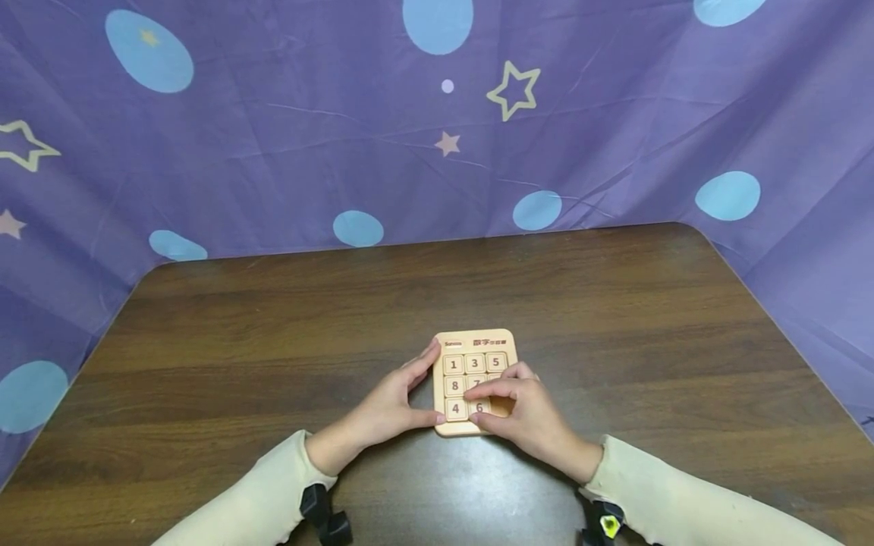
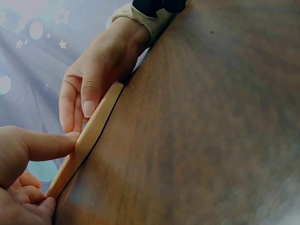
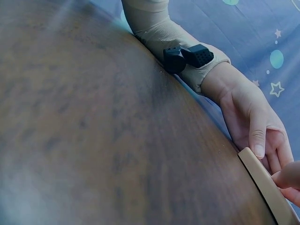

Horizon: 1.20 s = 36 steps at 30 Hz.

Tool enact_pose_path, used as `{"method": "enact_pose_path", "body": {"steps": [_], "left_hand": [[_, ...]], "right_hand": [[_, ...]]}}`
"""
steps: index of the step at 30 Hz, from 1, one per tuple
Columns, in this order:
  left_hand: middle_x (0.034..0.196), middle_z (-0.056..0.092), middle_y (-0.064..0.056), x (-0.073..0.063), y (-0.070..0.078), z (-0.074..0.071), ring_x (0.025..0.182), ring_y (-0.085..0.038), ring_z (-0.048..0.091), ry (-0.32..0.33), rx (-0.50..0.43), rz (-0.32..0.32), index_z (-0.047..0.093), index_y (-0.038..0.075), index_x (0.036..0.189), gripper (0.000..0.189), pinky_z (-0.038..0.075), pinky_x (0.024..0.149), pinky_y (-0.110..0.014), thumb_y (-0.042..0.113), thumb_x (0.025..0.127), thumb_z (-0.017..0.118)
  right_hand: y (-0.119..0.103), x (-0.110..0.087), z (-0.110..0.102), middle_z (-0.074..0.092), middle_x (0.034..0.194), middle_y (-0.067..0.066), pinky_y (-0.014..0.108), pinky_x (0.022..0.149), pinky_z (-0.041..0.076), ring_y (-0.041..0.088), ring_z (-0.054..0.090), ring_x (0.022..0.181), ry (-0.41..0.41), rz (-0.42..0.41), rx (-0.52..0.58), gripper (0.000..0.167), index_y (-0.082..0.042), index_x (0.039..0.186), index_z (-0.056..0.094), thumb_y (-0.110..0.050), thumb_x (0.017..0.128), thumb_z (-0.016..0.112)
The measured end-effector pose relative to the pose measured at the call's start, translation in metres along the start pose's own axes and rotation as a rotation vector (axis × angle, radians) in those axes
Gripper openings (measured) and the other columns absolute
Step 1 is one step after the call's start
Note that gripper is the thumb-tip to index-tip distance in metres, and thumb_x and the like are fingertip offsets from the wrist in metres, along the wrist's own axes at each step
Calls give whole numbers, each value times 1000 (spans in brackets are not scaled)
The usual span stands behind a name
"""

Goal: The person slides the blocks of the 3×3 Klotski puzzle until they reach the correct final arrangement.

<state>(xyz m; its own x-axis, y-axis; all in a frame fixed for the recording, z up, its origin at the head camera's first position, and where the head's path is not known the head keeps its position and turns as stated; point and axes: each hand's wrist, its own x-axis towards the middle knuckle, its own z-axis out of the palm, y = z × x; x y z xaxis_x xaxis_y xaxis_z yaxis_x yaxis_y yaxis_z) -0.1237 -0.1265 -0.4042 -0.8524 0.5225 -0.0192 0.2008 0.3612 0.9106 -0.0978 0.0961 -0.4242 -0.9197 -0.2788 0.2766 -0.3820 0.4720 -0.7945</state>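
Note:
A pale wooden number slide puzzle (image 1: 460, 429) lies on the table in front of me, its numbered tiles facing up. My left hand (image 1: 382, 406) holds the puzzle's left side, thumb at the lower left corner and fingers along the upper left edge. Over the lower right part is my right hand (image 1: 532, 417). Its thumb tip touches the left side of the 6 tile (image 1: 480, 408), and the index fingertip is close over the 7 tile (image 1: 476, 382). An open slot shows right of the 6, partly hidden by the right hand.
The brown wooden table (image 1: 273, 318) extends around the puzzle on all sides. Behind it hangs a purple cloth (image 1: 287, 152) with stars and blue spots. Dark wrist devices (image 1: 324, 516) are strapped over the pale sleeves (image 1: 683, 493).

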Motion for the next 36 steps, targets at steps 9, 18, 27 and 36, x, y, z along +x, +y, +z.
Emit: {"method": "enact_pose_path", "body": {"steps": [9, 18, 27, 36], "left_hand": [[155, 17, -16, 1, -1, 1, 142, -26, 18, -4, 8, 12, 24, -6, 145, 92, 22, 112, -37, -1, 71, 77], [154, 17, -16, 1, -1, 0, 141, -27, 18, -1, 19, 9, 24, -6, 145, 92, 19, 112, -36, -1, 70, 77], [154, 17, -16, -1, -1, 0, 142, -27, 18, 8, 20, 4, 24, -6, 145, 92, 22, 112, -37, -1, 70, 77], [154, 17, -16, -1, -2, 1, 142, -26, 18, 11, 9, 15, 24, -6, 145, 92, 21, 112, -36, -2, 70, 78]], "right_hand": [[-1, -1, -2, 52, 87, -10, 26, 73, 38, 7, 42, 84, -6, -20, 0, 28, -22, 88, 76, -11, 64, 82], [7, -2, -9, 59, 88, -9, 22, 69, 43, 6, 47, 83, -12, -86, 25, 28, -18, 88, 75, -5, 64, 81], [15, -5, -16, 64, 91, -8, 23, 74, 46, 8, 51, 87, -13, -107, 17, 27, -19, 89, 73, -5, 67, 79], [16, -7, -21, 66, 91, -9, 23, 74, 46, 8, 52, 86, -17, -114, 24, 28, -20, 89, 73, -4, 67, 80]]}}
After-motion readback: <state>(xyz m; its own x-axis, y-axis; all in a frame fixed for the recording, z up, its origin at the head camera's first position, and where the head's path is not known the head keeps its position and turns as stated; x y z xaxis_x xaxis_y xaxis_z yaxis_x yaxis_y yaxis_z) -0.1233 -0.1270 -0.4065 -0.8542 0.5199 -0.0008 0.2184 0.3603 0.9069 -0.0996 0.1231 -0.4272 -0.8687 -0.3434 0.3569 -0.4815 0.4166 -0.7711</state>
